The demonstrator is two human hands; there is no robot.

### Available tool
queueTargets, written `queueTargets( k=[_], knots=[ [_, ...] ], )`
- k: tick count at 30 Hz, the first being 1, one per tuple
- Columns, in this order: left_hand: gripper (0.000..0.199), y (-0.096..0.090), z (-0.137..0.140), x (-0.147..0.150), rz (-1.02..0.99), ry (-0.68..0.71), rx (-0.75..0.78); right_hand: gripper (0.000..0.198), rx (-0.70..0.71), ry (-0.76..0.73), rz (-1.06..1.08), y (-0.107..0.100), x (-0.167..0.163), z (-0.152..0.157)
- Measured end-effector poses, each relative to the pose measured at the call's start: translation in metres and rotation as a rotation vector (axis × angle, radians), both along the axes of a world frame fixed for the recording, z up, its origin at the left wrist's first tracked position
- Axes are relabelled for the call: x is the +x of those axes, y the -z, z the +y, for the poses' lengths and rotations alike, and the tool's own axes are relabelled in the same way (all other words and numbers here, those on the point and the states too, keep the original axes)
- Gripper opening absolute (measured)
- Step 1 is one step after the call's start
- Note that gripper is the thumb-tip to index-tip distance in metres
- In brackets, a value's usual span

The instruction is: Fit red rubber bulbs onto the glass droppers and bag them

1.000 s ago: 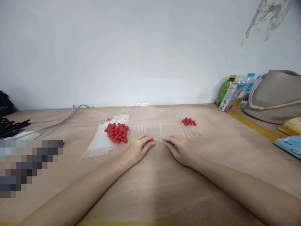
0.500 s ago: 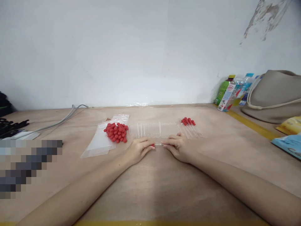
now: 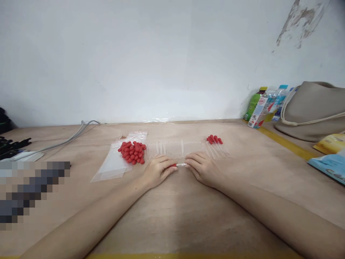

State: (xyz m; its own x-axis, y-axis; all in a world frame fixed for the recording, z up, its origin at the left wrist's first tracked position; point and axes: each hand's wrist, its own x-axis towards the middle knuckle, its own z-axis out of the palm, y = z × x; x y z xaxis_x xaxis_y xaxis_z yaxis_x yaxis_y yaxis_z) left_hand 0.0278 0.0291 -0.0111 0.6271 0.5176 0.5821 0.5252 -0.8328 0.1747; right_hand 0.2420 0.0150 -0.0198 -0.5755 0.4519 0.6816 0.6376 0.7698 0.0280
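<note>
My left hand (image 3: 159, 171) is closed on a red rubber dropper bulb (image 3: 174, 165), of which only the end shows. A clear dropper tube (image 3: 181, 164) runs sideways from that bulb to my right hand (image 3: 202, 167), whose thumb and fingers pinch its other end. Just beyond both hands lies a row of loose clear tubes (image 3: 175, 148). Left of the row, a heap of red rubber bulbs (image 3: 132, 152) rests on clear plastic zip bags (image 3: 109, 168). To the right, several tubes with red bulbs fitted (image 3: 215, 140) lie side by side.
Bottles (image 3: 257, 108) and a grey bag (image 3: 309, 108) with a cord stand at the back right. Yellow and blue packets (image 3: 327, 163) lie at the right edge. A grey cable (image 3: 67, 139) crosses the back left, near dark items. A wall closes off the table's far side.
The red bulb and tube now sit nearly in line between my hands, with a little more of the bulb showing. Both hands have barely moved; the view shifts slightly.
</note>
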Motion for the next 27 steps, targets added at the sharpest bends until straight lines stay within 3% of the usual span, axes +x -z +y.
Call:
queueTargets(
  k=[4, 11, 27],
  knots=[
    [0.016, 0.0, 0.003, 0.001, -0.044, 0.073, 0.06, 0.022, 0.049, -0.07, 0.053, 0.004, 0.001, 0.002],
    [0.013, -0.001, 0.0, 0.006, -0.068, 0.155, 0.002, 0.018, 0.021, -0.143, 0.129, 0.005, -0.002, 0.0],
    [0.012, 0.002, -0.006, 0.008, -0.044, 0.205, -0.027, 0.018, -0.05, -0.183, 0.163, 0.002, -0.011, -0.006]
  ],
)
